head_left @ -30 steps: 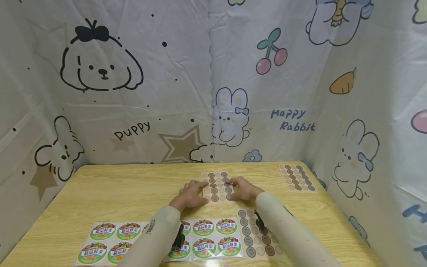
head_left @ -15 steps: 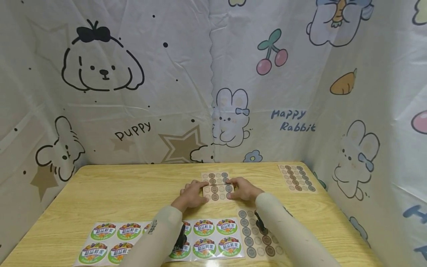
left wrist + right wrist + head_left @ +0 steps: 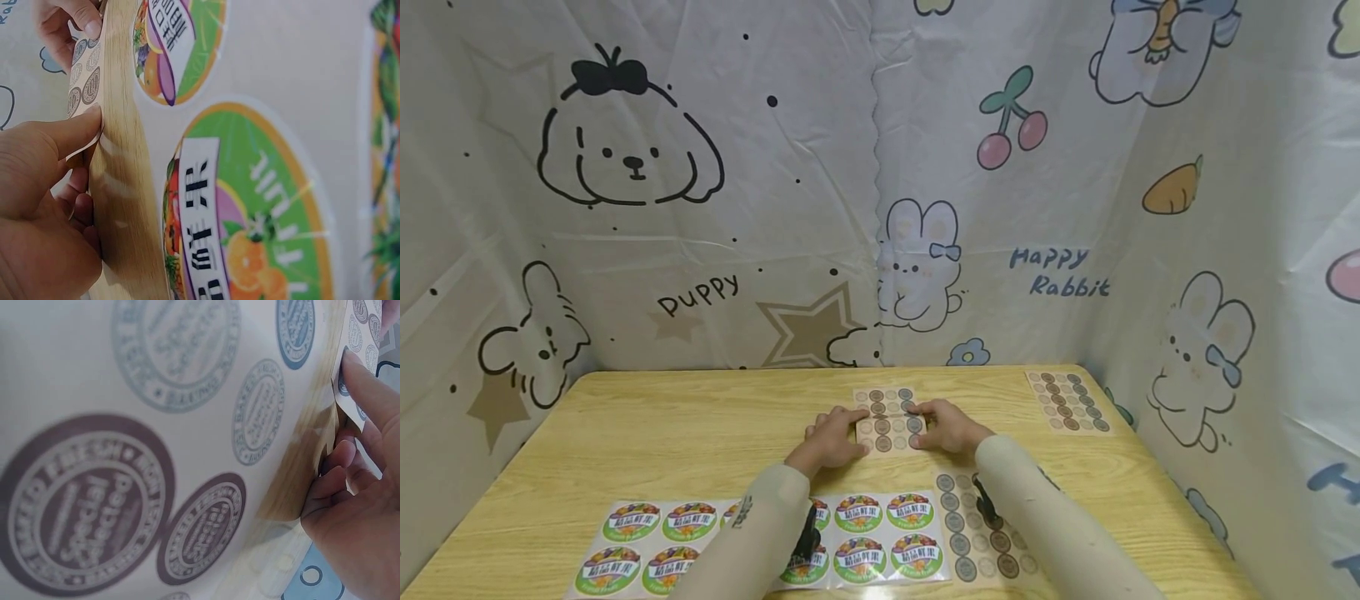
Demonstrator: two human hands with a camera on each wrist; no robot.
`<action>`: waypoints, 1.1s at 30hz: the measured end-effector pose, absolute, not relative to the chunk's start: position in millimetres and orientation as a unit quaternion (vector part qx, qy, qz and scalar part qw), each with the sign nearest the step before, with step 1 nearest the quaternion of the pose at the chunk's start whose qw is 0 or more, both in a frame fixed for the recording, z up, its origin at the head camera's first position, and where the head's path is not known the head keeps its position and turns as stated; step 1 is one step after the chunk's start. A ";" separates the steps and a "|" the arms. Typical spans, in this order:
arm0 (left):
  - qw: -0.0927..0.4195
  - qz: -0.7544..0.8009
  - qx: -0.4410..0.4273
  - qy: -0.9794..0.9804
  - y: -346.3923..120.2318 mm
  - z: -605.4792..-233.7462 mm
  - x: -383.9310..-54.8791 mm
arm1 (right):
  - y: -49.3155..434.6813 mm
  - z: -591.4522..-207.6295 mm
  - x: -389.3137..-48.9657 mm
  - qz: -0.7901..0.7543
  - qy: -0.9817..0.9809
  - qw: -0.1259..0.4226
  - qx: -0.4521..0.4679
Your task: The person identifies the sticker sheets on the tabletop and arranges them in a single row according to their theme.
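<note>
A small sheet of round stickers [image 3: 891,433], beige with brown and grey-blue rings, lies near the table's back middle. A crosswise line runs over it, and its near half looks lifted or bent. My left hand [image 3: 831,437] pinches its left edge; in the left wrist view that hand's thumb [image 3: 81,128] presses on top, with fingers below. My right hand [image 3: 952,427] pinches the right edge; the right wrist view shows the thumb [image 3: 365,378] on the face and the other fingers [image 3: 340,465] curled beneath. The sheet's underside is hidden.
A larger sheet of fruit stickers [image 3: 887,533] lies in front, partly under my left forearm. Beside it, another ring-sticker sheet [image 3: 973,542] sits below my right forearm. A third such sheet [image 3: 1067,402] lies at the back right. Patterned cloth [image 3: 805,208] walls in the table [image 3: 685,442].
One second ago the held sheet looked flat; now a crosswise line shows on it and its near half appears raised. Both hands have barely moved.
</note>
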State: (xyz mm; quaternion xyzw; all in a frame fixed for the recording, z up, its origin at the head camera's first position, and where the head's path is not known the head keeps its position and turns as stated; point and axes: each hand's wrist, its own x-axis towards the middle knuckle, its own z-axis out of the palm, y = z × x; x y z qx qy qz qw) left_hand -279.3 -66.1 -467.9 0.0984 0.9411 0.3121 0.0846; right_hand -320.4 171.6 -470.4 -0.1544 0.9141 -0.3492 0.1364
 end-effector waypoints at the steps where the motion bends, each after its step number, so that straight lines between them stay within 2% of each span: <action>1: 0.084 0.312 0.098 0.941 -66.1 -467.9 -279.6 | 171.7 -470.4 -320.6 -0.349 0.914 0.136 -0.155; 33: 0.081 0.319 0.090 0.940 -65.6 -470.7 -280.8 | 172.4 -472.7 -319.3 -0.368 0.908 0.141 -0.147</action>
